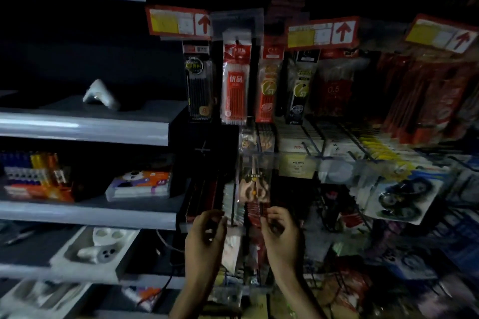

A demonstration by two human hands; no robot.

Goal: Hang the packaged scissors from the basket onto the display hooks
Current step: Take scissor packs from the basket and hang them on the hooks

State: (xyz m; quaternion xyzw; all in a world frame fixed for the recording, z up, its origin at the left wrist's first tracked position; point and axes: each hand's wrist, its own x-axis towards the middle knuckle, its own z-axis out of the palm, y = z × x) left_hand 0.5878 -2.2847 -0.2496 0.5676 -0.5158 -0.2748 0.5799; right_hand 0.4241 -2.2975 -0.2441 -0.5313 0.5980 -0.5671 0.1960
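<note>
Pen packets (234,85) hang close above the scissors pack (255,184), boxed goods (298,142) crowd right — shelf edge (103,215) left.

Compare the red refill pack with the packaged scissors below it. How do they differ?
The red refill pack hangs high on the display; the packaged scissors sit lower. The refill pack is red and white; the scissors pack is clear, showing pale handles. No hand is near the refill pack; the left hand and right hand reach the scissors pack's bottom edge, grip unclear. Both are slim and upright.
</note>
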